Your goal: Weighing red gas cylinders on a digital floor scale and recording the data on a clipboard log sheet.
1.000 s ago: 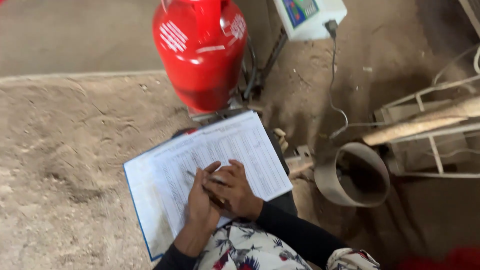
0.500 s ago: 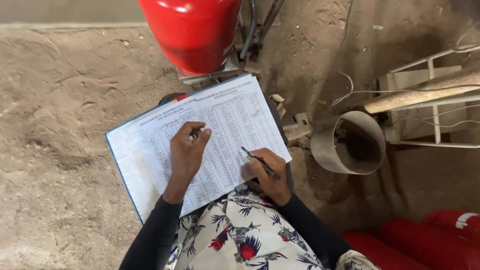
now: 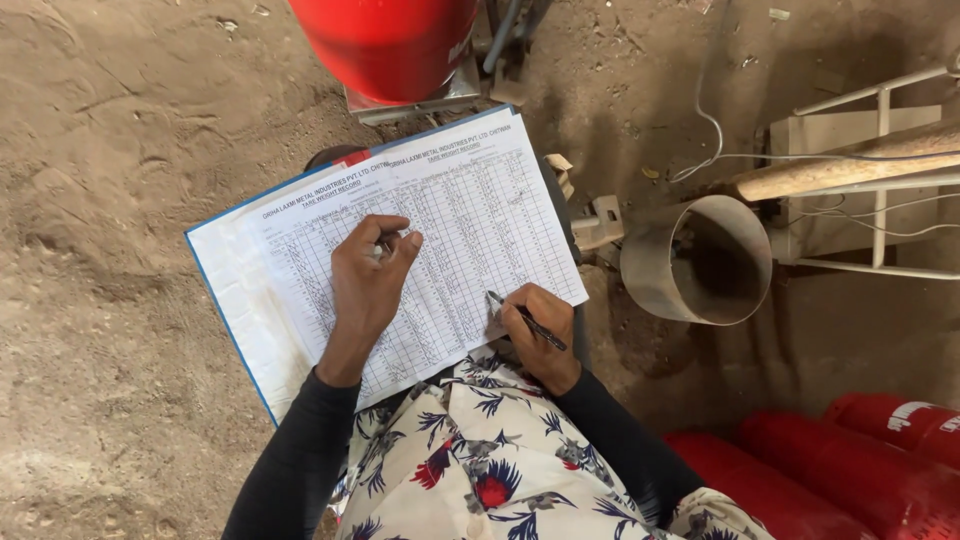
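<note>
Paper record sheet [image 3: 455, 215] is lying on a blue-edged folder [image 3: 235, 300] across the person's lap, above the sandy floor [image 3: 120, 150]. Left hand [image 3: 368, 280] is pressing down mid-sheet, fingers curled together around something small that cannot be made out. Right hand [image 3: 540, 335] is pinching a black pen [image 3: 527, 320], tip touching the sheet's lower right corner. With the folder overhanging the knees unsupported, writing pressure near that edge could likely tip it or smear the line.

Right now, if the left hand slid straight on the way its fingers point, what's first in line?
The left hand points up the white printed record sheet; beyond its top edge, probably the red gas cylinder, depth unclear.
</note>
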